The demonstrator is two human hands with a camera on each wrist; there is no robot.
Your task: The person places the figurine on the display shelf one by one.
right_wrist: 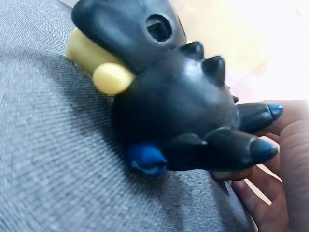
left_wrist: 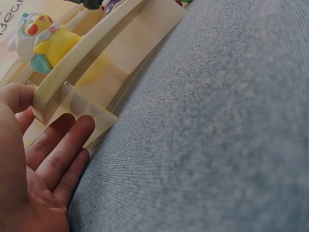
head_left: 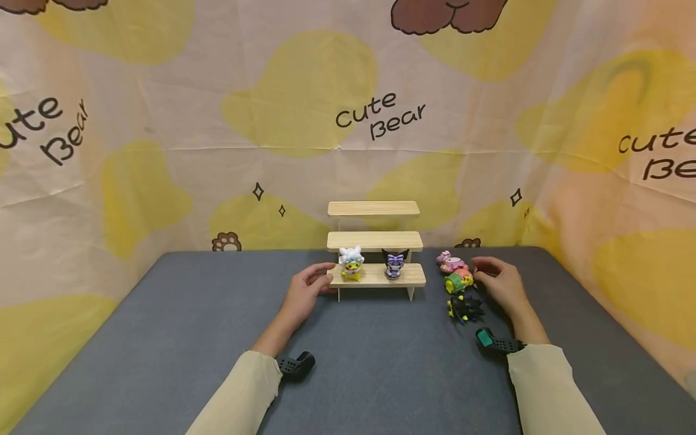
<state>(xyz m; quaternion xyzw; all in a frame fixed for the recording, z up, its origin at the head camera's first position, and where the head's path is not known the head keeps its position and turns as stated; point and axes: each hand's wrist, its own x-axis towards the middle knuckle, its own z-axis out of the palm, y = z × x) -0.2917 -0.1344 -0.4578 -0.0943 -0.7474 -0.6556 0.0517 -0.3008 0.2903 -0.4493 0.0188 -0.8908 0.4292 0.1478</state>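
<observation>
My left hand [head_left: 303, 295] holds the left end of the lowest board of a three-tier wooden display stand [head_left: 375, 276]. Thumb and forefinger meet the board's end in the left wrist view, with the other fingers [left_wrist: 67, 150] stretched out beneath it. On that board stand a white-hooded yellow figurine [head_left: 351, 264] and a purple-and-black figurine [head_left: 394, 264]. At the right, my right hand [head_left: 502, 285] is beside a pink-and-green figurine [head_left: 459, 281], fingers bent loosely; whether they touch it is unclear. A black spiky dinosaur figurine [right_wrist: 174, 106] partly covers this hand in the right wrist view.
A pink figurine [head_left: 450, 261] lies behind the pink-and-green one, right of the stand. The stand's middle board [head_left: 375, 241] and top board [head_left: 373, 208] rise toward the patterned cloth backdrop [head_left: 304, 90]. Grey cloth covers the table [head_left: 380, 368].
</observation>
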